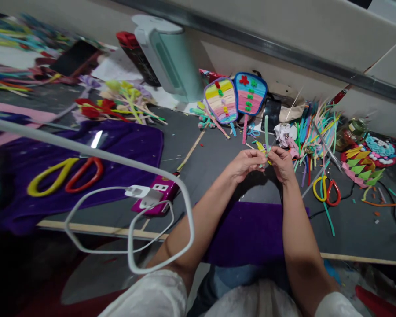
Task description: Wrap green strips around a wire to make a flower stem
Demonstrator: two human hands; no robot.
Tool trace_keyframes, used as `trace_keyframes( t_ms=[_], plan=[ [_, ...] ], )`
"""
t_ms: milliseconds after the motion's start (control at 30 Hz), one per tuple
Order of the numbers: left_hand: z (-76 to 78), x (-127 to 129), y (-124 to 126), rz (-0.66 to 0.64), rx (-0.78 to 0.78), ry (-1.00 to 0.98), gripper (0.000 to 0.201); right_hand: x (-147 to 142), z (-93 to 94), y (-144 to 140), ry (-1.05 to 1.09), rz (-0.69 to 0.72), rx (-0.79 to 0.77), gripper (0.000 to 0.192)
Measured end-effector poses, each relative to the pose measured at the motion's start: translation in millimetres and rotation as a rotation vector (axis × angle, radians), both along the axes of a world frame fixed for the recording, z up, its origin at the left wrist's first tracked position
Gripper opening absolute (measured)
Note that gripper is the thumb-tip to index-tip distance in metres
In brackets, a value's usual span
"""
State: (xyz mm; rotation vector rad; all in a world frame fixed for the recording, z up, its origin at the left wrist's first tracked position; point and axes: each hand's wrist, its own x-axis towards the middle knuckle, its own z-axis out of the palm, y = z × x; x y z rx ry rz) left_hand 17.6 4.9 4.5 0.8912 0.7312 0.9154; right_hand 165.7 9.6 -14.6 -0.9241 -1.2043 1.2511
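Observation:
Close together over the dark table, my left hand and my right hand both pinch a pale green pipe cleaner. One end of it stands up above my fingers, and the part between the fingertips is mostly hidden. A bit of yellow shows just behind the fingertips; whether it is held I cannot tell. Under my forearms a purple cloth lies at the table's front edge. Beyond the hands are two fan-shaped pipe-cleaner pieces, one yellow and pink, the other blue-rimmed.
Scissors and a bundle of pipe cleaners lie to the right. At left are larger scissors on another purple cloth, a power strip and a looping white cable. A mint kettle stands by the wall.

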Motion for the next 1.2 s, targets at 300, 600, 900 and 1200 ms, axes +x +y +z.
trace_keyframes(
  t_ms=[300,600,900,1200],
  plan=[
    [-0.2,5.1,-4.7,0.308,0.5,0.438,0.023,0.6,-2.4,2.8,-0.023,-0.018,-0.008,0.024],
    [6.4,7.1,-17.9,0.409,1.002,1.068,0.016,-3.7,-4.8,3.7,-0.002,-0.042,0.05,0.02],
    [5.8,1.4,-4.7,0.061,0.145,0.144,0.028,-1.4,0.0,1.2,0.189,0.017,-0.055,0.018],
    [1.6,-0.9,-1.0,-0.075,-0.117,-0.087,0.029,-0.6,3.5,-1.6,0.25,0.059,-0.084,0.018]
  ],
)
